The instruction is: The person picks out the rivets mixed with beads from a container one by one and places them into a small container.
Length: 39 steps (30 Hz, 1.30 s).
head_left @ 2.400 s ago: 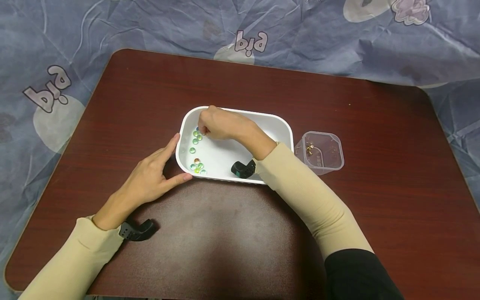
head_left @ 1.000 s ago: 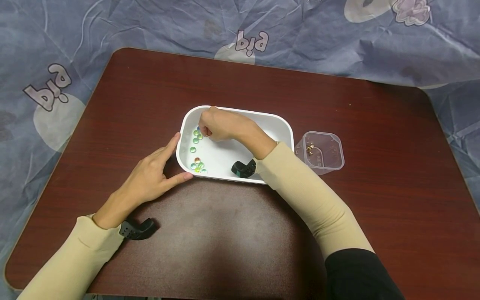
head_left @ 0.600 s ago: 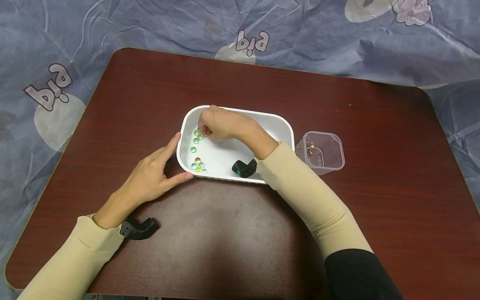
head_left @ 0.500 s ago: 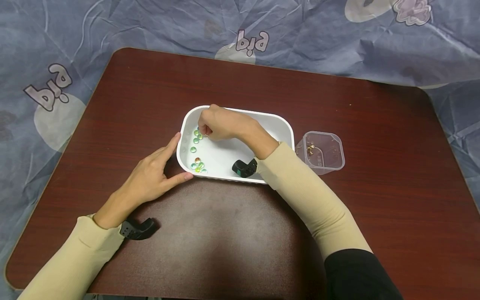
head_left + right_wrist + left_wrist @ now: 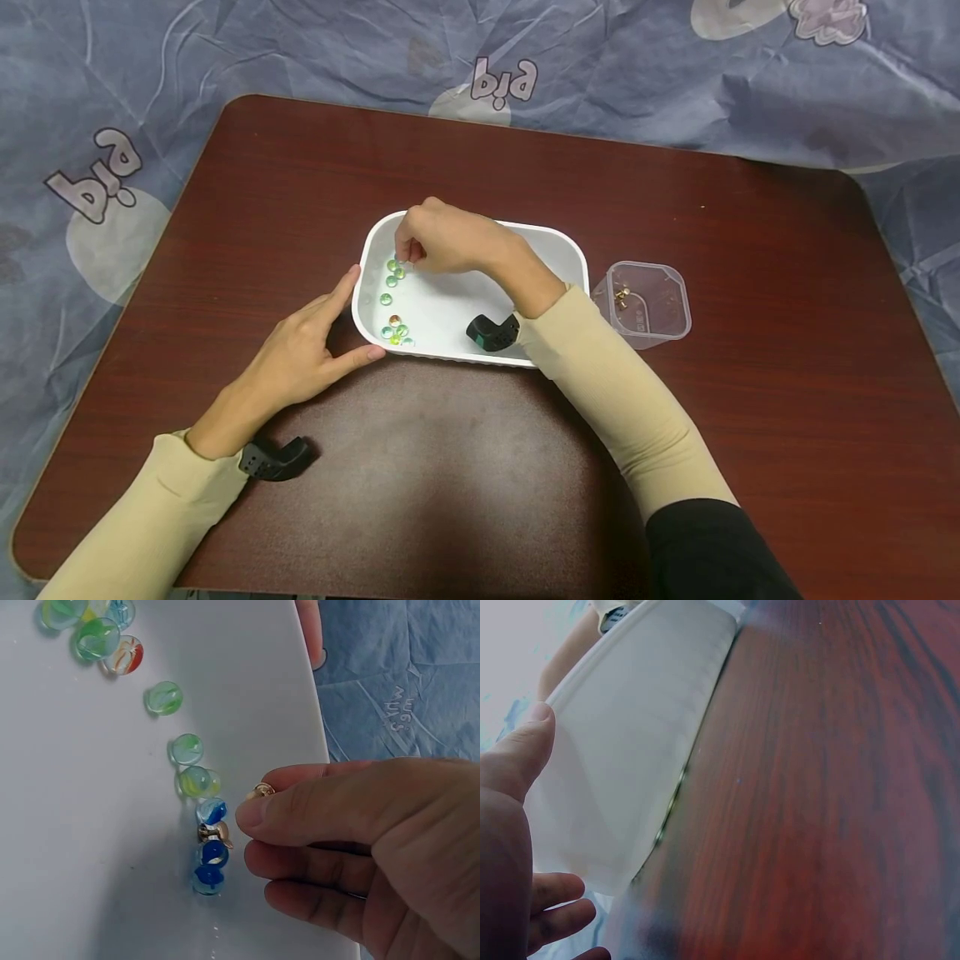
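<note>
In the right wrist view, my right hand (image 5: 352, 832) pinches a small gold metal piece (image 5: 261, 791) between thumb and forefinger, over the white tray (image 5: 247, 645). Just below those fingertips lie blue marbles (image 5: 214, 854) with another gold metal piece (image 5: 216, 835) among them. Green and clear marbles (image 5: 164, 698) continue along the tray's end, and an orange-streaked marble (image 5: 124, 655) sits in a farther cluster. My left hand (image 5: 296, 354) rests against the tray's left end, fingers extended, thumb at the near corner. In the left wrist view the thumb (image 5: 532, 742) touches the tray's outer wall (image 5: 622, 750).
A clear plastic box (image 5: 660, 308) with several gold pieces (image 5: 621, 297) stands right of the tray, close to my right forearm. Both stand on a dark red-brown table (image 5: 465, 467). Blue patterned cloth (image 5: 300, 50) lies beyond the table's edge.
My right hand has lifted slightly from the tray floor, towards the far rim, and its wrist has shifted a little right. The left hand, tray and clear box have stayed in place.
</note>
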Each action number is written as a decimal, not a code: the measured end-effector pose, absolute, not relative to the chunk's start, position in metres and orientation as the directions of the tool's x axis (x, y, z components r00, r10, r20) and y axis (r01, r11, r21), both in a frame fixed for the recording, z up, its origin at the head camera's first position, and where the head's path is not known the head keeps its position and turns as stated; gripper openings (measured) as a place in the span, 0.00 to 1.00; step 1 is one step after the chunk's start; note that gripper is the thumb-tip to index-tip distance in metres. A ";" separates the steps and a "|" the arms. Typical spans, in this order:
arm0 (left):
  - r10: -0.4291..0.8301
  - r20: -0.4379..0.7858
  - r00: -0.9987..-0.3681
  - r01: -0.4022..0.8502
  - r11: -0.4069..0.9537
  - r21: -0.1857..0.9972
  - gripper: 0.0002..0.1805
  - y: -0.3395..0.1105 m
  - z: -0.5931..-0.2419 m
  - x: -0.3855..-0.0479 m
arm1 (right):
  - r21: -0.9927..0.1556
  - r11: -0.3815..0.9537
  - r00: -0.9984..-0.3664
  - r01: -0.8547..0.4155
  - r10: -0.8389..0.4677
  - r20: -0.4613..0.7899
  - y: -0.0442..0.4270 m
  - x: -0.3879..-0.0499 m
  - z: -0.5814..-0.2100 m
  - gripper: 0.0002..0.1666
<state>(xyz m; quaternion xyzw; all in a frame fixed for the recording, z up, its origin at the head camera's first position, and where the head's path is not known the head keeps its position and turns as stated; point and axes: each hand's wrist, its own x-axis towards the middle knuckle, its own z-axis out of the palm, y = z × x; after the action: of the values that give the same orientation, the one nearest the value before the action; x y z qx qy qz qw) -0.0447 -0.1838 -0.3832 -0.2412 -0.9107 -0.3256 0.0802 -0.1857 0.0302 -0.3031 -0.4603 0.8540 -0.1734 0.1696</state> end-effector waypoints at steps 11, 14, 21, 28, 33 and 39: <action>0.383 0.305 -0.872 0.489 0.675 0.553 0.51 -0.184 -0.383 -0.044 | -0.505 0.490 -0.517 -0.711 -0.850 -0.097 0.037 -0.188 -0.295 0.09; 0.382 0.303 -0.873 0.487 0.675 0.554 0.51 -0.184 -0.383 -0.044 | -0.518 0.487 -0.519 -0.703 -0.850 -0.094 0.037 -0.188 -0.294 0.09; 0.375 0.313 -0.872 0.489 0.668 0.561 0.51 -0.184 -0.385 -0.044 | -0.500 0.497 -0.530 -0.709 -0.844 -0.088 0.039 -0.185 -0.288 0.08; 0.379 0.318 -0.869 0.495 0.662 0.563 0.51 -0.184 -0.384 -0.044 | -0.497 0.501 -0.537 -0.708 -0.840 -0.081 0.044 -0.178 -0.279 0.06; 0.376 0.321 -0.869 0.494 0.662 0.563 0.51 -0.184 -0.384 -0.044 | -0.495 0.497 -0.540 -0.713 -0.839 -0.064 0.049 -0.173 -0.272 0.06; 0.375 0.315 -0.872 0.489 0.663 0.567 0.51 -0.184 -0.384 -0.044 | -0.497 0.499 -0.549 -0.709 -0.834 -0.055 0.056 -0.167 -0.267 0.06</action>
<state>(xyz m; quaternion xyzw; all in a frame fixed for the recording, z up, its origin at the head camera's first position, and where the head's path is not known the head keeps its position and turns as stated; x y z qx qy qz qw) -0.0442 -0.1836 -0.3836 -0.2380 -0.9078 -0.3347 0.0855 -0.1671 0.0563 -0.2672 -0.4521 0.8535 -0.2143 0.1455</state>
